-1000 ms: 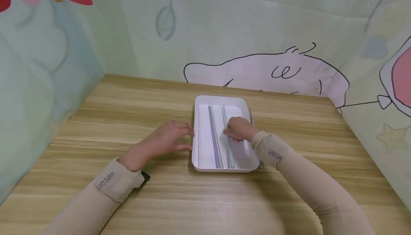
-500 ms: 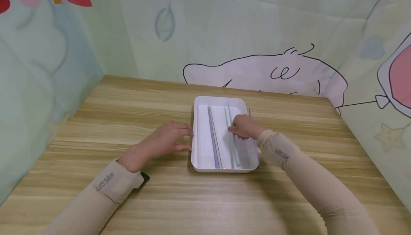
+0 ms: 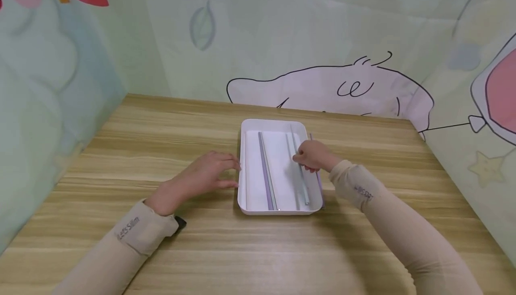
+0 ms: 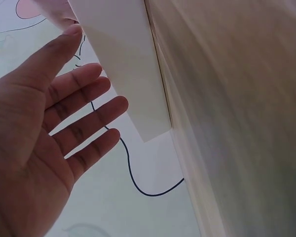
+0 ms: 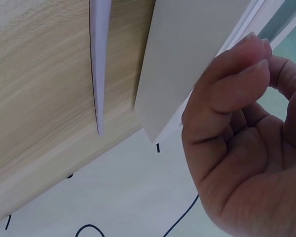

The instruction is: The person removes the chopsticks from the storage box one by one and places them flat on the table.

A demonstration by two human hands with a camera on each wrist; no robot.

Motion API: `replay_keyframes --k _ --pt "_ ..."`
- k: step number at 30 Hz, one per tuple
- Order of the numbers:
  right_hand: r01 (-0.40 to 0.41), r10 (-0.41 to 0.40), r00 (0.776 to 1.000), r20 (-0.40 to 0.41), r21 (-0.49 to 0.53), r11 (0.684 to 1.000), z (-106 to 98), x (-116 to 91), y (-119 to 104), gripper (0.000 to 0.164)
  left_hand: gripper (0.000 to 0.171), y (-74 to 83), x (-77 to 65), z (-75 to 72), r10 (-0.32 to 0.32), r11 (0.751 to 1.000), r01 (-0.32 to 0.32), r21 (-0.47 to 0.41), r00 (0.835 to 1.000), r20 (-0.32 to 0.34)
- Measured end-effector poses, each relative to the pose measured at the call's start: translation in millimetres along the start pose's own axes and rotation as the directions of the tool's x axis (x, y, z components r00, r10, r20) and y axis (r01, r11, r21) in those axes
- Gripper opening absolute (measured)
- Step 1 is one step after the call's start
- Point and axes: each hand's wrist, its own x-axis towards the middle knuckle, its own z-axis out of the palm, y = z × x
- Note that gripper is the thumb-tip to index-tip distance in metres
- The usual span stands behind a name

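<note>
A white tray lies on the table with several thin chopsticks in it. My right hand pinches a pale silvery-green chopstick over the tray's right half; a darker line beside it may be its shadow. Left of it lie a purple chopstick and a silvery chopstick, nearly together. Along the tray's left wall runs a pale chopstick. My left hand has its fingers spread at the tray's left outer wall; in the left wrist view its palm holds nothing.
Another purple chopstick lies on the wooden table, just outside the tray's right wall. Cartoon-printed cloth walls stand behind the table and at both sides.
My right hand has moved to the right with the silvery-green chopstick, away from the pair in the tray's middle. My left hand stays at the tray's left side.
</note>
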Motion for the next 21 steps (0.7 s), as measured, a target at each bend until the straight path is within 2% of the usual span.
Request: replay_keyframes --k 8,15,21 --pt "0.008 -0.008 1.000 -0.005 0.005 1.000 -4.9 -2.6 7.1 0.031 0.035 1.1 0.4 -1.0 -0.006 1.000 0.006 -0.002 1.000 0.002" --pt "-0.028 0.028 1.000 0.008 -0.004 1.000 -8.0 -3.1 12.7 0.028 0.034 1.4 1.3 -1.3 -0.010 1.000 0.010 -0.004 1.000 0.013" --pt "-0.003 0.003 1.000 0.007 -0.006 1.000 -9.1 -4.2 19.3 0.031 0.033 0.9 1.6 -0.1 -0.011 1.000 0.011 -0.012 1.000 0.009"
